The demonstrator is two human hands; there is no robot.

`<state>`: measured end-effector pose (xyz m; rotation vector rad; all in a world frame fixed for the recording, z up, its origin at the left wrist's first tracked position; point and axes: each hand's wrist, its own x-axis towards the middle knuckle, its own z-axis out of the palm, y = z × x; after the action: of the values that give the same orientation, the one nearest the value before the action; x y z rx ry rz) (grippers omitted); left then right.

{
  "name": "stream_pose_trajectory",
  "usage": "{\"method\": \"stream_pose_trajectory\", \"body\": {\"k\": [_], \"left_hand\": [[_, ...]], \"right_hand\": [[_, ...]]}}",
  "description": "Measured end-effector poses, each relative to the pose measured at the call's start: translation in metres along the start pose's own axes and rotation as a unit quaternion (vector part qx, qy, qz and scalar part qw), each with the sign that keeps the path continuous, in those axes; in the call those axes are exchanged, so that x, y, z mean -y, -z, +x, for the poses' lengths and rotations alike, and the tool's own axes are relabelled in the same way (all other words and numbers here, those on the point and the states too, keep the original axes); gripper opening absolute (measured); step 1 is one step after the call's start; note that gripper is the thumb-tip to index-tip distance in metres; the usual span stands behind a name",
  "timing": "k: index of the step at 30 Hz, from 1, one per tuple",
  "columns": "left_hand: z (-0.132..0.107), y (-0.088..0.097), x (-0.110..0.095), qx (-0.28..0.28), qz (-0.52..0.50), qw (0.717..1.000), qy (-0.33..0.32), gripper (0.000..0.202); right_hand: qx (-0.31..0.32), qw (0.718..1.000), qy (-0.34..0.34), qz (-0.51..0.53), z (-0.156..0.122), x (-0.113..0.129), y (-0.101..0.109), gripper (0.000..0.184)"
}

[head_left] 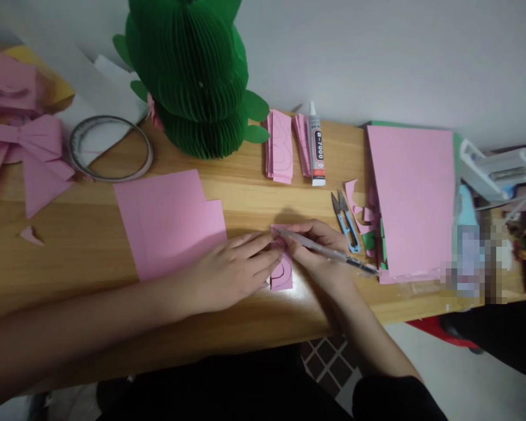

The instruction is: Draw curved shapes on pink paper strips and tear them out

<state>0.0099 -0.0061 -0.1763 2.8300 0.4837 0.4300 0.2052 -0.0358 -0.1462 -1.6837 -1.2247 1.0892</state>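
Paper strip point(284, 282), pink, curve-marked, lies mid-frame beneath the left hand point(236, 269) (laid flat) and the right hand point(326, 273), pinching a clear plastic pen point(333, 254).

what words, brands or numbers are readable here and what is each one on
"B-7000": on the tube near the wall.
Smaller print on that tube: too small to read.
Pink strip under the hands: curved lines, no clear letter or number.
Light blue item at right: partly pixelated, nothing readable.
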Motion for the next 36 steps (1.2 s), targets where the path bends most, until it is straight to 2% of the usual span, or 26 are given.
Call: {"method": "stream_pose_trajectory", "body": {"k": [12, 18, 36], "left_hand": [[0.002, 0.004, 0.001, -0.019, 0.016, 1.000, -0.011, 0.035], [0.003, 0.004, 0.001, -0.010, 0.009, 1.000, -0.014, 0.034], [0.002, 0.006, 0.004, -0.007, 0.021, 0.999, -0.039, 0.035]], "right_hand": [[-0.033, 0.999, -0.036, -0.008, -0.010, 0.004, 0.002, 0.011], [-0.028, 0.998, -0.050, -0.026, -0.016, 0.005, 0.003, 0.011], [-0.044, 0.997, -0.048, -0.048, -0.028, 0.000, 0.010, 0.007]]}}
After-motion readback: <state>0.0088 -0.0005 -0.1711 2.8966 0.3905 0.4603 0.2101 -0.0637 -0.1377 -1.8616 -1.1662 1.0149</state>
